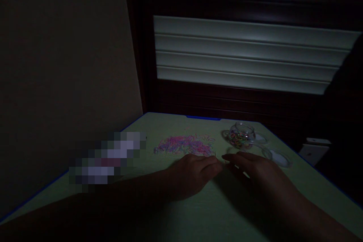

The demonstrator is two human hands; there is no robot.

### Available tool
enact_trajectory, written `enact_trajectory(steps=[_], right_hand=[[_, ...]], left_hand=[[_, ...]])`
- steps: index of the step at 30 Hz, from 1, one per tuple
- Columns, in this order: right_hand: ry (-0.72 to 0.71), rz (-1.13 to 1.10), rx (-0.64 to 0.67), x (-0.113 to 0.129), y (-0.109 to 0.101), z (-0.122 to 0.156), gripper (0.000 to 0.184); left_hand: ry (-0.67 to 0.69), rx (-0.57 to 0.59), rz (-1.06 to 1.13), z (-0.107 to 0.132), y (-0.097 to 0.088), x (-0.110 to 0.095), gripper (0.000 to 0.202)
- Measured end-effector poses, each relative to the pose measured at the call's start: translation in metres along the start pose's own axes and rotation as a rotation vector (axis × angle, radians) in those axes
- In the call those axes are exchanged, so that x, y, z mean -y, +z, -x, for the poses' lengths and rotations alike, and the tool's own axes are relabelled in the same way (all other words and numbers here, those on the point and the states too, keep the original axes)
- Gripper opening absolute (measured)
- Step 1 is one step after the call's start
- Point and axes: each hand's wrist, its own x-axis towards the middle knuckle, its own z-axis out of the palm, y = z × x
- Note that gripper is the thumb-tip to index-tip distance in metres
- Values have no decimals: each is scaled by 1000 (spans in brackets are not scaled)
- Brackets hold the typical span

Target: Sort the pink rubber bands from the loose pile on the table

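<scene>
My left hand (195, 174) is closed, its fingers curled together just in front of a loose pile of thin pink and purple loops (187, 144), which look like small rubber bands. Opposite it, my right hand (255, 168) bends its fingers toward the thumb in a pinch, close to the left fingertips. What either hand holds is too dark and small to make out. Beyond my right hand stands a clear round jar (242, 135) without a lid, partly filled with multicoloured bands.
Clear round containers or lids (279, 158) lie at the right of the pale table (176, 223), which has a blue rim. A blurred-out item (110, 157) is at the left edge. White boxes (314, 151) stand beyond the right edge. Wall and dark louvred panel (241, 55) enclose the far side.
</scene>
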Motion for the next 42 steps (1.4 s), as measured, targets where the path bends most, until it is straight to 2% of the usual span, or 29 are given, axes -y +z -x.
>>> enact_trajectory(steps=[7,11,14,17,20,27,32,42], right_hand=[[10,-14,9,2,-3,0,19],[50,-13,32,2,-3,0,22],[58,-7,26,2,-3,0,20],[49,-3,22,2,-1,0,17],[54,-11,37,2,-1,0,16],[68,-14,55,5,-4,0,15],[71,-17,51,5,-4,0,16],[27,-15,-52,5,-4,1,16]], left_hand=[[2,-4,-14,0,-1,-1,18],[-51,4,-36,-2,-3,-3,18],[-94,-31,-57,-3,-3,-5,17],[-139,-59,-54,-3,-4,-7,27],[-155,-29,-38,-3,-5,-7,38],[-118,22,-48,-5,-4,-3,26],[-105,-16,-58,-5,-3,-3,26],[-122,-31,-35,-4,-5,-4,24]])
